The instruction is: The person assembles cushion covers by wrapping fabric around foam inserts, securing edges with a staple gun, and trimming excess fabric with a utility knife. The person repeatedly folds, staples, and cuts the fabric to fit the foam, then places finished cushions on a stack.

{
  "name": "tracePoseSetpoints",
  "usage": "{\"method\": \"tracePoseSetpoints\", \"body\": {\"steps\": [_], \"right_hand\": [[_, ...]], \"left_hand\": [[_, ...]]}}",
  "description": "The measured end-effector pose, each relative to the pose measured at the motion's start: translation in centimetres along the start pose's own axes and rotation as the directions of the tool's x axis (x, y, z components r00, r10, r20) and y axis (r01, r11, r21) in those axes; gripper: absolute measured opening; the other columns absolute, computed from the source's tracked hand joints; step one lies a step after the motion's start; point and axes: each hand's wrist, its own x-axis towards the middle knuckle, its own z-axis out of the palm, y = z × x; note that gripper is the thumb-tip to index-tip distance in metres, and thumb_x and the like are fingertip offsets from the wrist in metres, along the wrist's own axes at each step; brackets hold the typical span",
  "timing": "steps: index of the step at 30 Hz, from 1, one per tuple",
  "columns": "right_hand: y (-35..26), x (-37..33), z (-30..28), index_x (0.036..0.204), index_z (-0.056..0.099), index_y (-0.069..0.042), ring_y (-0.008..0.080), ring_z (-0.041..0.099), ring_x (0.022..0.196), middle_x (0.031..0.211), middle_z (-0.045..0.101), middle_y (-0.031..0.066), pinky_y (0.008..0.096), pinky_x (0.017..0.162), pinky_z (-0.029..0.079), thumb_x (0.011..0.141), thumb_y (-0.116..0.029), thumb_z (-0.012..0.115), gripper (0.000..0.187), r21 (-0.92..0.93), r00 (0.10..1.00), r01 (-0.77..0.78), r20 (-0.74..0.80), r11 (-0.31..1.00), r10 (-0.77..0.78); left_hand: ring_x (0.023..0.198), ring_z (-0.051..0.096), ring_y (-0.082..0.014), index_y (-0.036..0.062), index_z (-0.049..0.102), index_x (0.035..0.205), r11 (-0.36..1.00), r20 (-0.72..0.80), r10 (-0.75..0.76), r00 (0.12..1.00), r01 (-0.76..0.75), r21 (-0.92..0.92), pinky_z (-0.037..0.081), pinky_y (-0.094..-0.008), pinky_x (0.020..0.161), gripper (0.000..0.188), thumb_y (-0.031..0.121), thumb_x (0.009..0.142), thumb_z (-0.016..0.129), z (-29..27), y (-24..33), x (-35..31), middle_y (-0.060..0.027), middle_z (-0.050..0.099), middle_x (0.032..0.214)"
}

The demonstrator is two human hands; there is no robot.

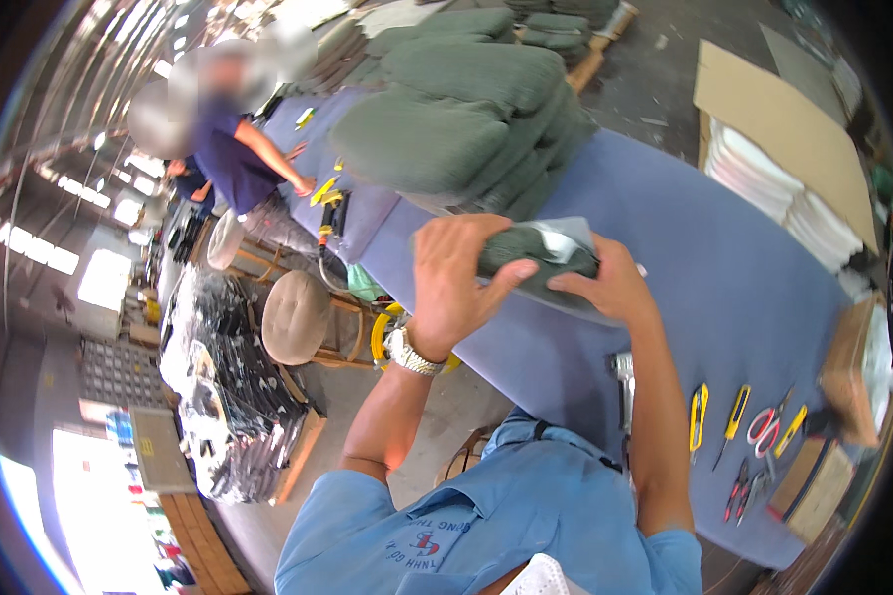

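Observation:
Both my hands grip one dark green fabric cushion cover (536,260) with a white lining showing, held up over the blue-covered table (704,268). My left hand (454,280), with a metal watch on its wrist, clasps the cover's left end. My right hand (610,283) pinches its right end from below. A pile of stuffed green cushions (466,119) lies on the table just beyond my hands.
Yellow utility knives (716,415), red-handled scissors (764,426) and pliers lie at the table's right end. Stacked white sheets under cardboard (794,149) stand far right. Round stools (296,315), a black plastic-wrapped bundle (218,387) and a person in a dark blue shirt (233,159) are at left.

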Motion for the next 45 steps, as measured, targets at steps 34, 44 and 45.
{"method": "tracePoseSetpoints", "body": {"steps": [34, 44, 45], "right_hand": [[0.5, 0.7, 6.7, 0.121, 0.070, -0.007, 0.0327, 0.068, 0.105, 0.114, 0.073, 0.0114, 0.0427, 0.093, 0.049, 0.066, -0.037, 0.093, 0.067, -0.120, 0.945, 0.326, -0.002, 0.938, -0.328], [4.0, -2.9, 6.4, 0.124, 0.068, -0.007, 0.0339, 0.066, 0.112, 0.121, 0.071, 0.0125, 0.0441, 0.102, 0.047, 0.083, -0.035, 0.083, 0.052, -0.076, 0.929, 0.354, -0.089, 0.932, -0.359], [5.2, -3.8, 5.6, 0.123, 0.069, -0.007, 0.0328, 0.066, 0.112, 0.120, 0.072, 0.0124, 0.0433, 0.101, 0.048, 0.086, -0.033, 0.081, 0.047, -0.088, 0.934, 0.279, -0.207, 0.956, -0.292]], "left_hand": [[0.087, 0.068, -0.0276, 0.0066, 0.070, 0.094, 0.923, -0.080, -0.373, 0.924, 0.379, 0.071, 0.048, -0.0401, 0.084, 0.041, 0.034, 0.069, 0.089, -3.5, -0.6, -7.8, -0.0085, 0.073, 0.094], [0.088, 0.063, -0.0213, -0.0048, 0.070, 0.101, 0.834, -0.238, -0.551, 0.800, 0.537, -0.126, 0.049, -0.0369, 0.083, 0.049, 0.037, 0.105, 0.044, -3.1, -1.7, -13.4, -0.0132, 0.070, 0.097], [0.087, 0.062, -0.0215, -0.0047, 0.069, 0.101, 0.819, -0.231, -0.574, 0.786, 0.554, -0.152, 0.049, -0.0369, 0.083, 0.050, 0.037, 0.105, 0.043, -3.3, -2.0, -14.1, -0.0138, 0.070, 0.097]]}}
